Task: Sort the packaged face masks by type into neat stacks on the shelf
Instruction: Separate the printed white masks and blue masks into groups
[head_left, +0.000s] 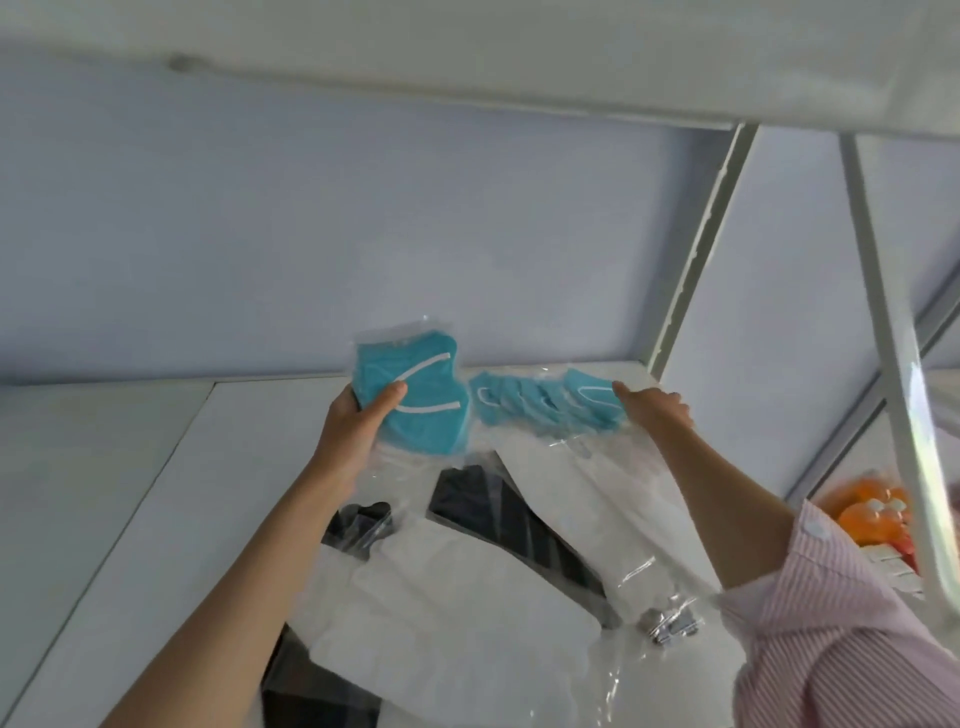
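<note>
The left hand (358, 421) pinches one packaged teal mask (415, 389), held tilted above the shelf (156, 493), long axis running up from the thumb. Just right of it, a fanned row of about five teal masks (545, 402) points toward the right hand (657, 408), whose straight fingers touch its end. White masks (441, 597) and black ones (498, 514) lie below both wrists.

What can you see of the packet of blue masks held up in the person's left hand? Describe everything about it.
The packet is a clear, shiny plastic bag holding teal-blue masks with white ear loops curving across them. It is lifted off the white shelf and tilted, near the back wall. The left hand grips its lower left edge, thumb across the front. Its right side sits close to a row of similar blue packets lying on the shelf; whether they touch is unclear.
</note>
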